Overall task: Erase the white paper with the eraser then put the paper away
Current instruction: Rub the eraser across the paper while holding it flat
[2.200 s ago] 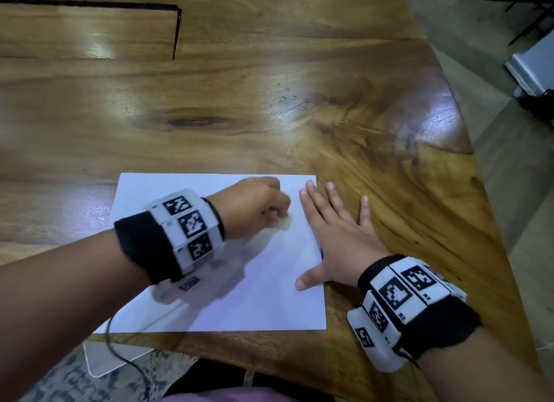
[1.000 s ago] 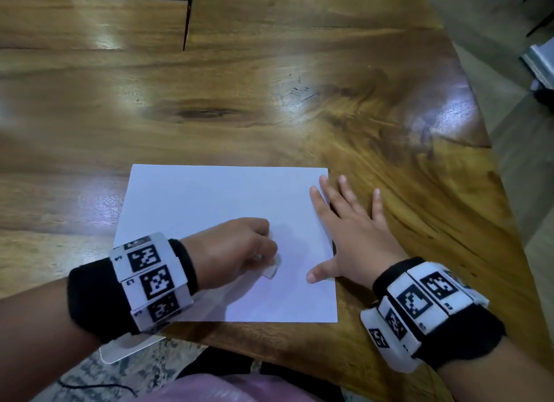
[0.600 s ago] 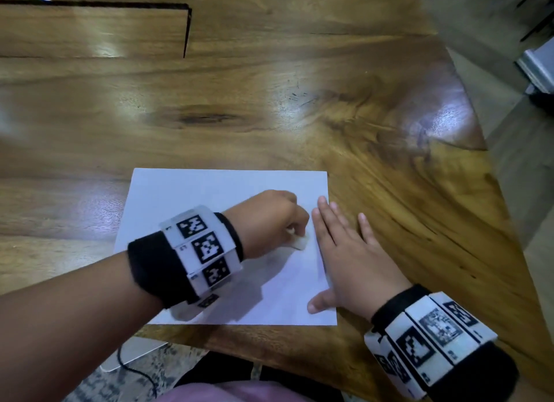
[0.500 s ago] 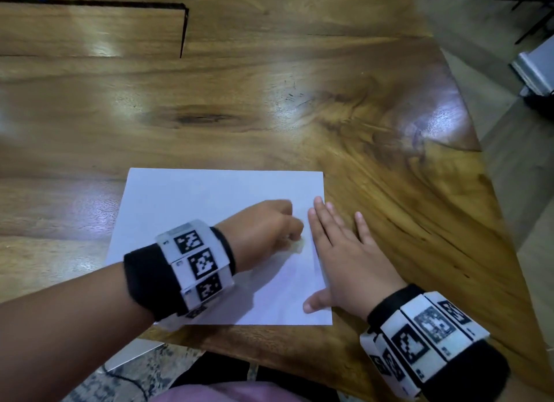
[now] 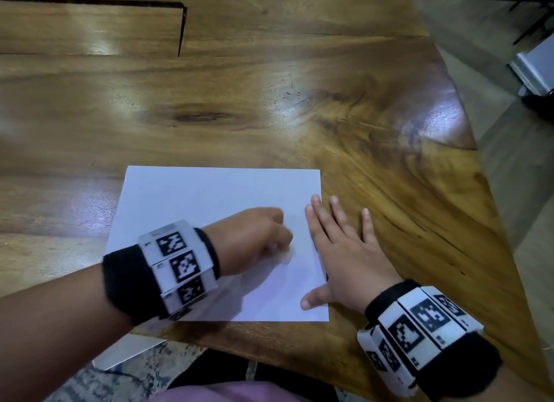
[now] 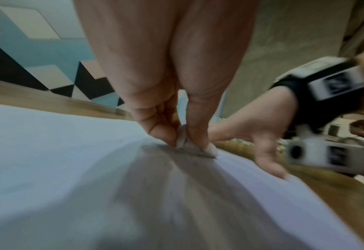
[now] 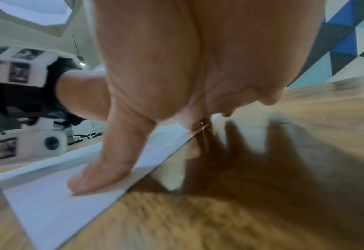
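The left hand (image 5: 251, 240) pinches the small white eraser (image 6: 182, 139) against the white paper (image 5: 195, 198). The right hand (image 5: 344, 249) lies flat, fingers straight, pinning the sheet's right edge to the worktop (image 5: 269, 87). Should that pressure slacken, a hard stroke would likely drag or crumple the sheet.

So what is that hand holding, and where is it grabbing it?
The left hand pinches a small white eraser by its sides, between thumb and fingers, its bottom on the paper. The right hand holds nothing; it presses flat on the paper's edge.
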{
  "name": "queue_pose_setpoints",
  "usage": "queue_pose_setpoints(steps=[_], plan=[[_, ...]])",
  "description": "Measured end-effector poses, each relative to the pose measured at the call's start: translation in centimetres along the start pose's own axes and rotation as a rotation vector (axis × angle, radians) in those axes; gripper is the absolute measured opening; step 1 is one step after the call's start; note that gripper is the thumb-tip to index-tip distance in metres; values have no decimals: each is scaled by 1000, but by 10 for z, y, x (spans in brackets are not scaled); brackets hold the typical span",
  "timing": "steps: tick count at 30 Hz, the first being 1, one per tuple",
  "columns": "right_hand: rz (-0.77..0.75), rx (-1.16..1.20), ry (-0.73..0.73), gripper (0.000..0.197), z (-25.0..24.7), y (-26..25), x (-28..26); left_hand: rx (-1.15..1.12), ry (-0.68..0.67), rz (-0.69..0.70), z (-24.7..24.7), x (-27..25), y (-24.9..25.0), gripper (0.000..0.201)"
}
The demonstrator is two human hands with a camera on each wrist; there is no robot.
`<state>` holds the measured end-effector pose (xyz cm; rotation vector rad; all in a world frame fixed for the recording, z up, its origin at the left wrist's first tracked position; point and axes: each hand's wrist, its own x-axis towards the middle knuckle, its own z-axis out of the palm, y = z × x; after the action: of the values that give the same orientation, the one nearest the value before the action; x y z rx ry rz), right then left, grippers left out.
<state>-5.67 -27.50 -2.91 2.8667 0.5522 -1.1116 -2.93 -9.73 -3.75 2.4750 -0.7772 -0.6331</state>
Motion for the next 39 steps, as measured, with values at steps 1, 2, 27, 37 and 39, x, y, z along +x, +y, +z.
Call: queue_pose_setpoints(steps=[1, 2, 27, 37, 39], plan=[[3, 8, 0, 137, 0, 0, 1, 56, -61, 9, 2, -11, -6, 21], [5, 12, -1, 138, 0, 0, 1, 94, -104, 63, 4, -23, -10, 21], [11, 35, -37, 139, 0, 0, 2, -56, -57, 112, 2, 9, 12, 9], [13, 47, -39, 140, -1, -1, 1, -55, -45, 132, -1, 7, 9, 7], [15, 40, -45, 139, -1, -2, 1, -105, -68, 90, 0, 12, 13, 8]])
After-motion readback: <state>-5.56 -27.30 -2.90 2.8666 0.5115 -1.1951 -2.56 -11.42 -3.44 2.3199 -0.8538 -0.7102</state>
